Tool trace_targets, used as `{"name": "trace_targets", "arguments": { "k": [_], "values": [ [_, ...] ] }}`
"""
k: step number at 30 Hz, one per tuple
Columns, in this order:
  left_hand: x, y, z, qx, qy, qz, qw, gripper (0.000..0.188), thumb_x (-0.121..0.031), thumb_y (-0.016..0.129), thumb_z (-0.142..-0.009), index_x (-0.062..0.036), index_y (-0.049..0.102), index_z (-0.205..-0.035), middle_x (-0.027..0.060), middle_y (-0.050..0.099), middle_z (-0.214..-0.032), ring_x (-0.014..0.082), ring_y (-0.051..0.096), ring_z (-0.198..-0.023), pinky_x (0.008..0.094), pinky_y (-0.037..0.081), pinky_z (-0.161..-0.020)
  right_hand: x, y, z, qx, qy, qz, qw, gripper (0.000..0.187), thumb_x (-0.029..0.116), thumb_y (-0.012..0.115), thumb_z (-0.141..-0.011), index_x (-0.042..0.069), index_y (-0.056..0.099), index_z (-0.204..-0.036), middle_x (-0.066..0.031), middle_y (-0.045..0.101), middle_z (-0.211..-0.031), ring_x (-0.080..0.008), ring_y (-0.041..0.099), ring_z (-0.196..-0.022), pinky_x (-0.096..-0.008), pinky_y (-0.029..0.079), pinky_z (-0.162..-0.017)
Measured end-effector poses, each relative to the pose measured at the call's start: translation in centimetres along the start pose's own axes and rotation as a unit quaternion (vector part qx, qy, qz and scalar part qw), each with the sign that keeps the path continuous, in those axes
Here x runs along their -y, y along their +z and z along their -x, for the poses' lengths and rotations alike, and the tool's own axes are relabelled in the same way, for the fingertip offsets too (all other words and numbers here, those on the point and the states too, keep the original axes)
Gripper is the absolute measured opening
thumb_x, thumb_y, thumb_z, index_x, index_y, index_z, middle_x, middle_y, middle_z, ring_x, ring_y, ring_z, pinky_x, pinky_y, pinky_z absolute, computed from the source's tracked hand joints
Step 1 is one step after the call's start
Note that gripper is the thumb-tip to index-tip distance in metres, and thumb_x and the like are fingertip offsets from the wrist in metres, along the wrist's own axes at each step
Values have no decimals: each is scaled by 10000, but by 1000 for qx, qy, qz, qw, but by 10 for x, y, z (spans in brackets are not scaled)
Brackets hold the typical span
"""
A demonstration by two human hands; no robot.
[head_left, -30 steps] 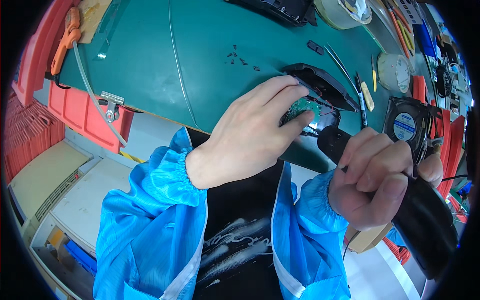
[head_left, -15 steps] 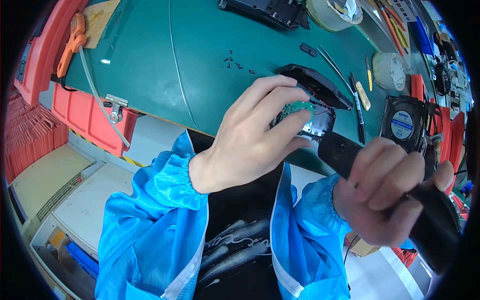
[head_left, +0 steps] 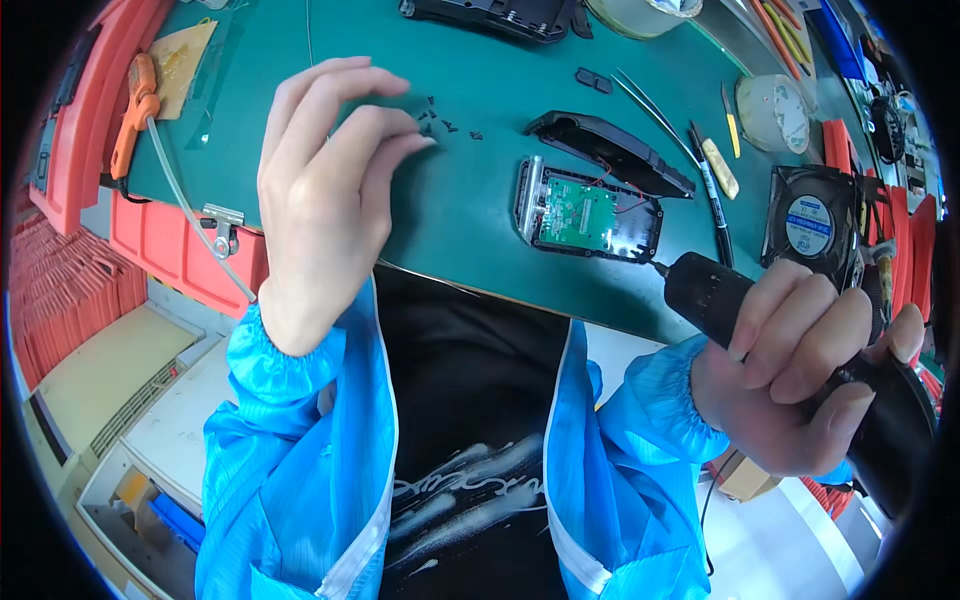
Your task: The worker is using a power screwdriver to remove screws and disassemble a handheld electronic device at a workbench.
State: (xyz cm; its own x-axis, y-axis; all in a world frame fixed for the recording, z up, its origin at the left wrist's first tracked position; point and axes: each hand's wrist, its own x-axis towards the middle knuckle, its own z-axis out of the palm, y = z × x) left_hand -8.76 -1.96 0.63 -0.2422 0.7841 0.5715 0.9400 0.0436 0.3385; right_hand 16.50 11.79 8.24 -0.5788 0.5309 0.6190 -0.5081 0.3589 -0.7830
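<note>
My right hand [head_left: 805, 370] is wrapped round a black electric screwdriver [head_left: 705, 295]. Its bit points at the near right corner of a black plastic housing [head_left: 640, 240] that lies on the mat. Inside the housing sits a green circuit board [head_left: 583, 213], with a silver cylindrical part along its left side. Thin red wires run from there to the black cover [head_left: 615, 155], tilted up just behind. My left hand [head_left: 330, 190] is over the mat at the left, fingers curved and apart, nothing seen in them. Its fingertips are beside several small dark screws [head_left: 449, 127].
Right of the cover lie tweezers [head_left: 650, 105], a marker pen [head_left: 712, 195] and a yellow-handled knife [head_left: 733, 125]. A black fan [head_left: 812, 225] and a tape roll [head_left: 775, 113] stand further right. At the left are an orange glue gun [head_left: 138, 110] and a metal clip [head_left: 222, 225] on the table edge.
My left hand has left the circuit board and moved left toward the screws, uncovering the housing. The screwdriver in my right hand has shifted slightly right, its tip still near the housing.
</note>
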Motion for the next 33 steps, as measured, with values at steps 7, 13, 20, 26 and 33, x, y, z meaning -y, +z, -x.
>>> {"name": "trace_targets", "arguments": {
  "k": [7, 13, 20, 26, 33],
  "values": [
    [-43, 4, 3, 15, -10, 84, 996, 299, 9, 808, -704, -37, 731, -989, 123, 673, -1151, 366, 636, -1116, 442, 536, -918, -11, 1, -2, -59, -26, -3, 998, 415, 270, 498, -1005, 50, 513, -1356, -10, 476, -679, -111, 454, -520, -311, 392, -504],
    [-78, 28, 11, 102, 19, 163, 981, 477, -135, 864, -628, -107, 782, -1097, 139, 634, -1238, 368, 586, -1171, 466, 523, -938, -33, 1, -10, -102, -39, -7, 994, 405, 266, 474, -1006, 59, 509, -1351, -1, 455, -683, -110, 431, -520, -320, 378, -511],
    [-74, 43, 14, 105, 32, 144, 983, 477, -160, 864, -630, -127, 792, -1100, 137, 619, -1259, 371, 560, -1201, 473, 515, -943, -45, -5, -10, -59, -15, 50, 997, 400, 269, 452, -1013, 74, 506, -1358, -9, 459, -722, -125, 425, -536, -351, 384, -537],
    [-73, 45, 15, 102, 31, 158, 982, 457, -162, 863, -638, -130, 798, -1090, 140, 620, -1254, 372, 560, -1196, 471, 515, -942, -48, -4, -11, -49, -1, 60, 997, 397, 251, 447, -1015, 70, 500, -1365, -14, 451, -718, -131, 419, -535, -349, 390, -540],
    [-71, 46, 14, 106, 27, 175, 978, 446, -154, 862, -654, -130, 796, -1095, 139, 619, -1256, 374, 561, -1200, 467, 521, -939, -43, -2, -11, -33, -23, -36, 999, 432, 266, 457, -1020, 42, 491, -1387, -12, 473, -715, -123, 426, -523, -329, 384, -518]
  ]
}}
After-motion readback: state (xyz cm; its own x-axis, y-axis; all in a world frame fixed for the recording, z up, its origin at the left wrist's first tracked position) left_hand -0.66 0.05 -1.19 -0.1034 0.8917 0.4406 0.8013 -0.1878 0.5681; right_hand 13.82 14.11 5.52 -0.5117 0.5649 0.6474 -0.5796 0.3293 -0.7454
